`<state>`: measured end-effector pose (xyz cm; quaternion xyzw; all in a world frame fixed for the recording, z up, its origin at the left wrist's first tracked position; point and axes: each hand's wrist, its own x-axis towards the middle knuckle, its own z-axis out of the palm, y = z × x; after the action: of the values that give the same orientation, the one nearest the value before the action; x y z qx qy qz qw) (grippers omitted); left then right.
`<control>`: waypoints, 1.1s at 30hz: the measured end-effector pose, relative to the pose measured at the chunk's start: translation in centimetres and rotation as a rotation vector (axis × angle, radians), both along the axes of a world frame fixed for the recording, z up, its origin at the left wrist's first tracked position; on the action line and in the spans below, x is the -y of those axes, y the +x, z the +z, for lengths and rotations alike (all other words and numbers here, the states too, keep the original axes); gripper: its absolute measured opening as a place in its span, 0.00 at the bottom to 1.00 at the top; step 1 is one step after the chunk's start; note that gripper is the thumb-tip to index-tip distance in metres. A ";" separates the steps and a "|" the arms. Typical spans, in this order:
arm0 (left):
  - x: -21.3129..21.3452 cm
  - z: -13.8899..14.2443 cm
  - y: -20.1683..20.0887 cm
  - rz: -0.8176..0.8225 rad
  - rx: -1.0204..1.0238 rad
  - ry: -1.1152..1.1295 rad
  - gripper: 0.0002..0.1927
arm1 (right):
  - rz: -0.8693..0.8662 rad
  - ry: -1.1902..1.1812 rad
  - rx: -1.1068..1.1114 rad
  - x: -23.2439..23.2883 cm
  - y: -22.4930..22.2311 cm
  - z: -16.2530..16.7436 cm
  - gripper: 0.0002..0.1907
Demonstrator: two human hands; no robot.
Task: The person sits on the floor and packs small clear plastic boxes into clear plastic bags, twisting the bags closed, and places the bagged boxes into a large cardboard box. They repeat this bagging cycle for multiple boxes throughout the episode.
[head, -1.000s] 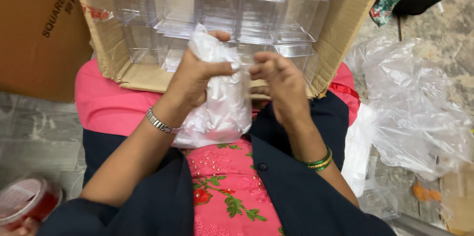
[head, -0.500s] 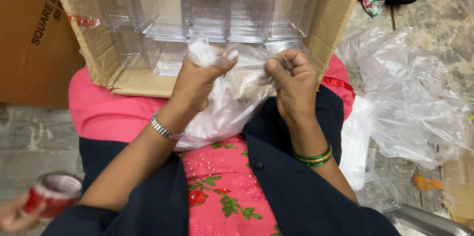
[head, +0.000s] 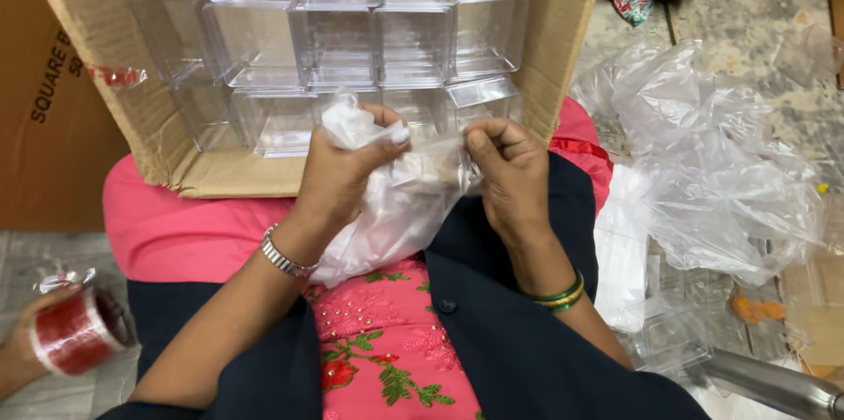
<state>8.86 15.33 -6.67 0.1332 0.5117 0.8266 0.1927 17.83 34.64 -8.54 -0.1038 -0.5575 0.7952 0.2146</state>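
A thin clear plastic bag with a clear box inside hangs over my lap. My left hand grips the bag's bunched top edge. My right hand pinches the same bag at its right side, fingers closed on the film. Just beyond both hands lies an open cardboard carton tipped toward me, packed with several clear plastic boxes stacked in rows.
A pile of crumpled clear plastic bags lies on the floor to my right. Another person's hand at lower left holds a roll of red tape. A metal tube crosses the lower right corner. A second brown carton stands at left.
My hands have lifted and pulled the bag's top apart a little. The other person's hand with the red tape roll has come further into view at lower left.
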 end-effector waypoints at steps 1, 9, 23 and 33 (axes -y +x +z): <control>-0.1 -0.1 0.0 -0.013 -0.002 -0.006 0.07 | 0.010 -0.018 -0.009 -0.1 0.3 0.5 0.05; -0.7 -0.7 -0.3 -0.011 -0.024 0.027 0.12 | -0.108 0.099 -0.144 -1.1 2.1 3.2 0.17; -2.5 -1.6 0.2 -0.372 0.117 0.032 0.11 | 0.100 -0.437 0.065 -4.8 1.7 1.7 0.11; -6.3 -5.6 -5.2 -0.158 0.248 0.092 0.04 | -0.442 0.767 0.209 -7.9 -3.9 2.2 0.06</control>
<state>3.68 21.66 -12.24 0.0787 0.4335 0.8415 0.3126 13.94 42.51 -6.33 -0.2133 -0.7949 0.4515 0.3447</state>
